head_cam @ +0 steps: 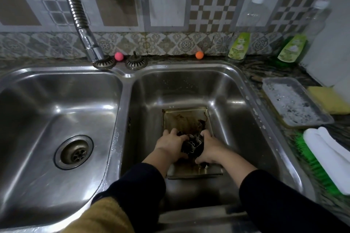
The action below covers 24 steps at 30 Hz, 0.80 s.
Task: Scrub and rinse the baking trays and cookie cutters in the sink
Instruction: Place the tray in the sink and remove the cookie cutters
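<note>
Stainless right sink basin (236,89) holds stained baking tray (181,117) flat on bottom. Left hand (170,144) and right hand (211,147) cupped around cookie cutters (192,144) over tray. Second tray (295,100) on counter, right.

Dim, cool light is seen overall, glare is thrown off the sink (121,81) walls, the basin floor is shadowed, and edges from 3 to 9 o'clock are bent and blurred.
</note>
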Available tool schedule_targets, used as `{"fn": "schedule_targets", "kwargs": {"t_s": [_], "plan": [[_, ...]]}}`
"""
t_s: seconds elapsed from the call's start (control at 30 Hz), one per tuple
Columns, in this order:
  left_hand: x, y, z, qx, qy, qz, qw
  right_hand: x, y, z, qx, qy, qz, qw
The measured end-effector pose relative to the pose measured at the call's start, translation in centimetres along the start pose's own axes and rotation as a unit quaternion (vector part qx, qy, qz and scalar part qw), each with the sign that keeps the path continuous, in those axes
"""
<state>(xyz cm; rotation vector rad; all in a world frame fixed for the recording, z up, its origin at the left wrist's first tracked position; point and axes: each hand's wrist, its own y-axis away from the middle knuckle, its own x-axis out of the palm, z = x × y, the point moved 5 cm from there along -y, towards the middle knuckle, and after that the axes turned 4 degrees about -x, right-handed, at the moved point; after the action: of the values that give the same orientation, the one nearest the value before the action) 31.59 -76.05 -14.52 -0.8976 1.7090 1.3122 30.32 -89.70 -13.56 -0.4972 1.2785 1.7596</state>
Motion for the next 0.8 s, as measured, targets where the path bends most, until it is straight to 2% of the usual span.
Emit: {"fn": "schedule_targets", "kwargs": {"t_s": [0.27,0.53,0.8], "plan": [[-0.1,0.5,-0.1,-0.014,0.036,-0.01,0.999,-0.3,0.4,0.1,0.009,-0.006,-0.032,0.999],[-3.7,0.1,0.1,-0.037,0.103,-0.091,0.99,-4.3,0.3,0.8,-0.019,-0.073,-0.099,0.992],[-7.0,-5.0,1.6,-0.084,0.165,-0.158,0.97,-9.4,-4.4,0.7,-0.033,-0.066,-0.194,0.978]]}}
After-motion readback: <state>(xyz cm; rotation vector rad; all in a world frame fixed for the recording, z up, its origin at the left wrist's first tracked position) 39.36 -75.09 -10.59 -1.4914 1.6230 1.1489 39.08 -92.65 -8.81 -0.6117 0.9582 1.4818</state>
